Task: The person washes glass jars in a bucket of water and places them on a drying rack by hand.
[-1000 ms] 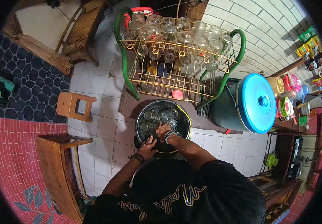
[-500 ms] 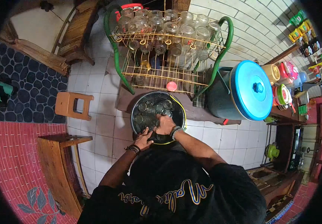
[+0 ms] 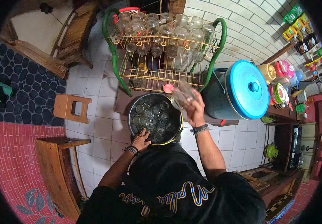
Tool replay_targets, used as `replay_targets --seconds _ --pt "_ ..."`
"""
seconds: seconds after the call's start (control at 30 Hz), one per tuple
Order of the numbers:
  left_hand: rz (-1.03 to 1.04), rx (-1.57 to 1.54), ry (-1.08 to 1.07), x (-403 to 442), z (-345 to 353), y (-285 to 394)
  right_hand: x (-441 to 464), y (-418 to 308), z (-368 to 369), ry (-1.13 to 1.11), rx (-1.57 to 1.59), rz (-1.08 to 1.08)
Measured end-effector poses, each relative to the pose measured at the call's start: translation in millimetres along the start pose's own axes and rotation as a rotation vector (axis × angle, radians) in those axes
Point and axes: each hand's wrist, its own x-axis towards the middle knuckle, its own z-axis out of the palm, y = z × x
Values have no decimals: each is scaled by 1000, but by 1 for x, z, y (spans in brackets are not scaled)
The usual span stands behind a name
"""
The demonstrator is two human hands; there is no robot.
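Above the right rim of a black bucket [image 3: 132, 128], my right hand [image 3: 196, 111] is closed around a clear glass mug [image 3: 183, 96], slightly blurred. Several more glass mugs [image 3: 142, 121] lie jumbled inside the bucket. My left hand [image 3: 141, 140] rests over the bucket's near left rim, fingers stretched out and holding nothing. Just beyond the bucket stands a wire dish rack [image 3: 157, 89] with green side frames. Rows of upturned glass mugs [image 3: 166, 31] fill its upper level. A small pink-red round item [image 3: 168, 88] sits at the rack's lower front edge, partly behind the held mug.
A large grey bin [image 3: 215, 95] with a blue lid [image 3: 244, 84] stands right of the rack. On the left are an orange plastic stool [image 3: 71, 108] and a wooden table [image 3: 58, 149]. Jars and containers [image 3: 278, 93] line the counter at right.
My right hand has come up out of the bucket and moved right and away from me, with a glass mug in it. My left hand stays near the rim.
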Motion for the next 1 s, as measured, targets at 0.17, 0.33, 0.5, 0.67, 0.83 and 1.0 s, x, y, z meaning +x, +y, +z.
replay_targets --seconds 0.17,0.33,0.5,0.67,0.83,1.0 --pt "26 60 17 3 6 -5 86 -7 -10 308 -649 -304" --pt "2 61 23 -1 6 -3 132 -32 39 542 -1057 -422" --pt "-6 -20 41 -3 5 2 188 -17 48 588 -1055 -335" --pt "-56 -18 -9 -6 -5 12 237 18 35 622 -1042 -250" --pt "-62 -41 -33 -6 -5 11 280 39 22 752 -1117 -380" --pt "-54 -70 -26 -5 -4 9 281 39 25 637 -1115 -391"
